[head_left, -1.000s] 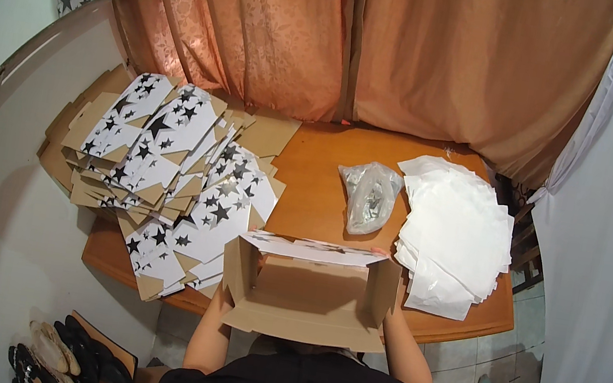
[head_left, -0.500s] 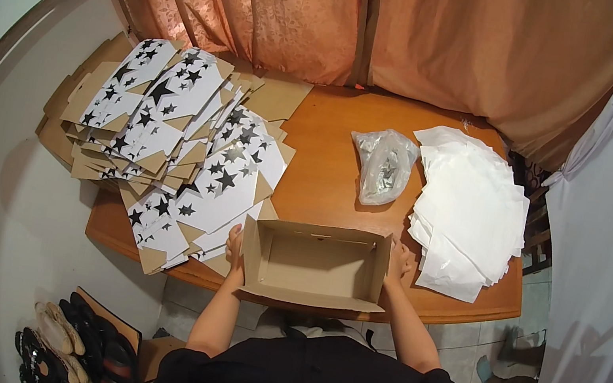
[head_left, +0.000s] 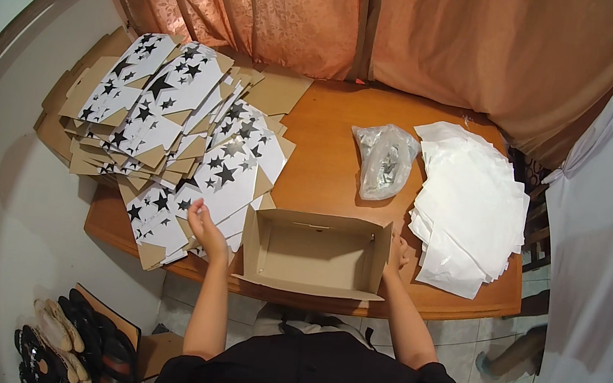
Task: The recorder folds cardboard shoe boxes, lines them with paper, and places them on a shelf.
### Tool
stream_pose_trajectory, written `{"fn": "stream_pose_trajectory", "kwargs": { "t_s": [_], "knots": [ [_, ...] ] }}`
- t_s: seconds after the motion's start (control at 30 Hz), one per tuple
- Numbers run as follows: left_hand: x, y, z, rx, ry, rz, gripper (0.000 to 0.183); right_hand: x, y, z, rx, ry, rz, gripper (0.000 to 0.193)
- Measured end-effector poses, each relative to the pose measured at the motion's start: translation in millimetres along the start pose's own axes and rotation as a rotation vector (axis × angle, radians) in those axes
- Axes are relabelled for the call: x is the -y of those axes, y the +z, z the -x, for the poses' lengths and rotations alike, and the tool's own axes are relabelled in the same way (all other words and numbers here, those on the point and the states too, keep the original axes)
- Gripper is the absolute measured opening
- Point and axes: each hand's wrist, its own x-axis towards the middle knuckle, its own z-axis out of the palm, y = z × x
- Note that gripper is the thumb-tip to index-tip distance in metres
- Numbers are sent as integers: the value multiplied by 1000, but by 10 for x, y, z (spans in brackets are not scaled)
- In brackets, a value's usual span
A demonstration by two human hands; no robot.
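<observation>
An open brown cardboard box [head_left: 313, 277] stands at the table's near edge in front of me, its inside facing up. My right hand [head_left: 396, 255] is at the outer face of its right wall, the fingers curled and partly hidden by that wall. Off the box's left side, my left hand [head_left: 207, 230] is raised with loosely bent fingers and nothing in them. Beneath and beyond it lies a large pile of flat box pieces [head_left: 225, 175], white with black stars on one face and plain brown on the other.
A clear plastic bag [head_left: 385, 162] with shiny contents lies beyond the box on the wooden table [head_left: 323, 134]. To its right is a stack of white sheets [head_left: 468, 209]. Shoes [head_left: 82, 344] are at lower left. Another person's leg [head_left: 513, 356] shows by the white curtain [head_left: 608, 263].
My left hand has let go of the box's left wall and moved left, over the starred pieces. The right hand stays at the right wall. The other person's legs have shifted.
</observation>
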Motion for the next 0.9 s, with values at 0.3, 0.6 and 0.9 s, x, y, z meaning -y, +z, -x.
{"fn": "stream_pose_trajectory", "kwargs": {
  "t_s": [0.3, 0.6, 0.9],
  "knots": [
    [-1760, -204, 411, 1604, 586, -325, 63, 18, 83, -9, 5, -18, -6, 40],
    [-1145, -14, 481, 1317, 641, -860, 87, 286, -267, 149, 133, -72, 42, 35],
    [-777, -12, 590, 1110, 808, -801, 73, 675, -1127, 491, 191, -354, -951, 61]
  ]
}}
